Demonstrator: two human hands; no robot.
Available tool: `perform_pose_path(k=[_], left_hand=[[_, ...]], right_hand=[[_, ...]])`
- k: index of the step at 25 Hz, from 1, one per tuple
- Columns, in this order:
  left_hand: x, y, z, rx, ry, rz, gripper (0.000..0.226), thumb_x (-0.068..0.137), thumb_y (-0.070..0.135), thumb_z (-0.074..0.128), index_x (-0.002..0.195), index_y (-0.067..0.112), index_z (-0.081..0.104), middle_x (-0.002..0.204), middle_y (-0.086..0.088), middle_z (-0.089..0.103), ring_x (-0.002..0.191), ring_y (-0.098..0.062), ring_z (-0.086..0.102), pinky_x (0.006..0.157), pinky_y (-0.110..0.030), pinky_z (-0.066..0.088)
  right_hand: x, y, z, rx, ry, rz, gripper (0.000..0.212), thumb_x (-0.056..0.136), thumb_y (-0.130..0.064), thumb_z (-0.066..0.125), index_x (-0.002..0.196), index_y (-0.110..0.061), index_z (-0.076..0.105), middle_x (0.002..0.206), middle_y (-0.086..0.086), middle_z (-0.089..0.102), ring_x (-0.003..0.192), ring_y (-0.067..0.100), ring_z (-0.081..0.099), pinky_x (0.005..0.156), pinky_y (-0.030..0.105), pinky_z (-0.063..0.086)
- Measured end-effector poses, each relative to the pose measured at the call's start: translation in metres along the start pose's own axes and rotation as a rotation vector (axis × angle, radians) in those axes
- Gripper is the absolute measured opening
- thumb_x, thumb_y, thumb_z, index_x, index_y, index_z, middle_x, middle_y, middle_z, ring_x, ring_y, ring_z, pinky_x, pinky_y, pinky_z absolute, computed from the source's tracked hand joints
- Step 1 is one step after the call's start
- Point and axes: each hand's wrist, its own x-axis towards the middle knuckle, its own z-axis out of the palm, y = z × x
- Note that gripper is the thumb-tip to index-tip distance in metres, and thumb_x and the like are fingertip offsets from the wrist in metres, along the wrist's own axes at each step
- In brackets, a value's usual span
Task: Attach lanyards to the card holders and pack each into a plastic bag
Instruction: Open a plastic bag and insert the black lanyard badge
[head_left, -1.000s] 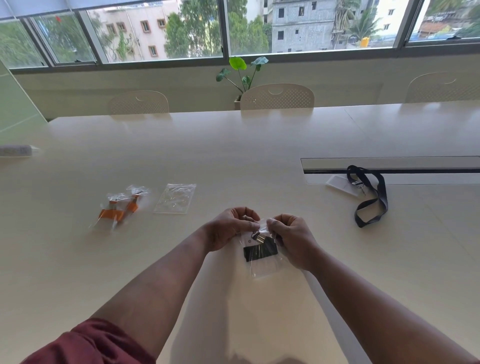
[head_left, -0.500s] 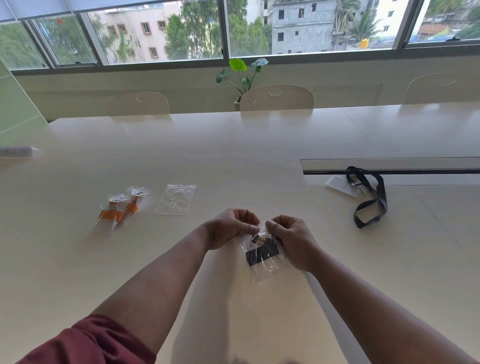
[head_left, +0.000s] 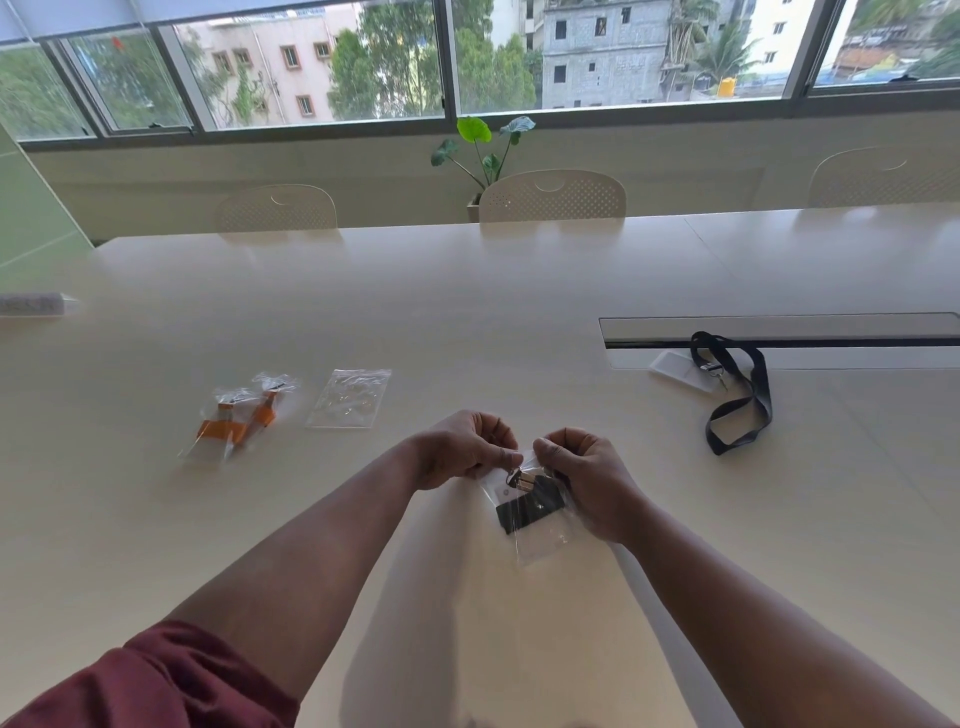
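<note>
Bag (head_left: 537, 525) tilted since; hands (head_left: 524, 462) over its mouth.

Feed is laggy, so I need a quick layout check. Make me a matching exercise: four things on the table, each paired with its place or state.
Things:
1. plastic bag with black lanyard
2. empty plastic bag
3. orange lanyard packs
4. loose black lanyard

Places or states:
A. far right, by the table slot
B. pinched at its top by both hands
C. leftmost, lying on the table
D. flat, just right of the orange packs

Pairs: 1-B, 2-D, 3-C, 4-A
</note>
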Motion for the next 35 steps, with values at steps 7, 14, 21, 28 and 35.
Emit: perform_pose_path(k=[7,14,21,28,35], left_hand=[[-0.004,0.007,0.002,0.146,0.035,0.007,0.016,0.086,0.013,0.081,0.1,0.007,0.077,0.086,-0.005,0.071,0.07,-0.01,0.054,0.063,-0.022,0.04],[-0.004,0.014,0.004,0.206,0.089,-0.008,0.013,0.088,0.016,0.079,0.099,0.009,0.078,0.085,-0.001,0.071,0.078,-0.013,0.056,0.072,-0.028,0.041],[-0.003,0.018,0.016,0.192,0.115,-0.028,0.003,0.093,0.006,0.07,0.094,0.005,0.073,0.074,-0.005,0.066,0.057,-0.011,0.057,0.051,-0.021,0.042],[-0.006,0.018,0.017,0.146,0.211,0.021,0.004,0.085,0.003,0.071,0.086,0.002,0.075,0.076,-0.012,0.069,0.067,-0.022,0.063,0.063,-0.029,0.049],[-0.009,0.014,0.022,0.056,0.262,0.071,0.009,0.078,0.0,0.072,0.071,0.006,0.069,0.064,-0.008,0.062,0.056,-0.018,0.056,0.054,-0.027,0.042]], right_hand=[[-0.004,-0.004,0.001,0.061,-0.012,-0.002,0.015,0.093,-0.013,0.07,0.08,-0.007,0.07,0.073,0.014,0.062,0.061,0.023,0.061,0.062,0.036,0.057],[-0.008,-0.008,0.006,0.129,-0.008,0.001,0.013,0.094,-0.006,0.066,0.086,0.003,0.064,0.079,0.02,0.055,0.066,0.027,0.052,0.069,0.039,0.051],[-0.007,-0.005,0.009,0.123,0.028,0.0,0.015,0.095,-0.006,0.066,0.084,0.004,0.064,0.075,0.017,0.055,0.066,0.026,0.051,0.07,0.041,0.051],[-0.007,-0.004,0.009,0.092,0.007,-0.006,0.021,0.086,-0.013,0.074,0.085,0.005,0.064,0.07,0.014,0.051,0.064,0.024,0.042,0.071,0.042,0.04],[-0.005,-0.005,0.004,-0.018,-0.032,0.037,0.012,0.088,-0.007,0.075,0.08,-0.004,0.067,0.069,0.012,0.058,0.057,0.014,0.048,0.053,0.022,0.042]])
